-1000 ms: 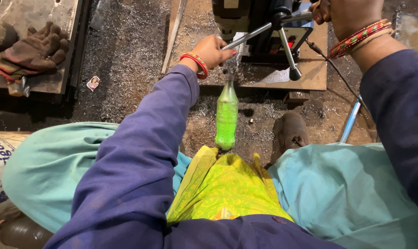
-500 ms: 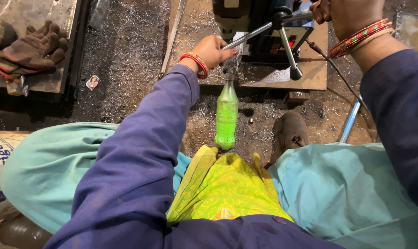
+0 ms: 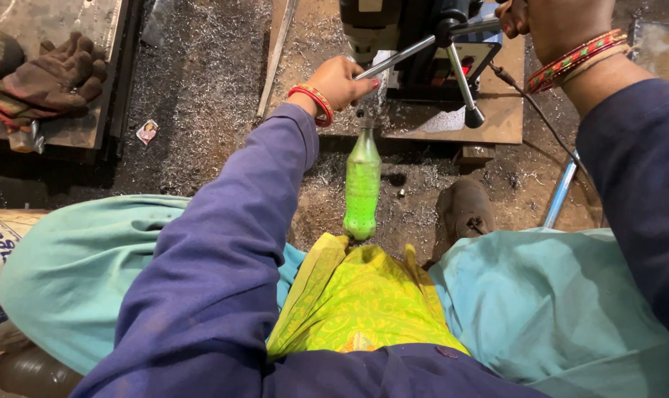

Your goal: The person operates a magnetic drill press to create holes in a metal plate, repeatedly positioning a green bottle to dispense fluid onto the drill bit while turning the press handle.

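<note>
Little has moved since prev. frame: both hands, bottle and drill sit where they were, view steady.

L hand [image 3: 340, 79] reaches fwd to the drill bit area, fingers curled just above the neck of the green bottle [image 3: 362, 184]. We cannot tell if the grip is closed on the bottle top or on sth small by the bit; a handle spoke crosses in front. Bottle stands on the swarf-covered floor [image 3: 201, 81], between the knees, its top right under that hand.

R hand [image 3: 559, 26], grip wrapped tight round one spoke of the feed handle [image 3: 460, 81] on the drill [image 3: 415, 26], which sits on a steel plate [image 3: 496, 121]. Gloves [image 3: 50, 77] lie well apart, far left.

Our read: drilling step in hand, R hand feeding, L hand tending the cut. Next move calls for slow, even pull on the spoke, w/ L fingers kept off the bit.
</note>
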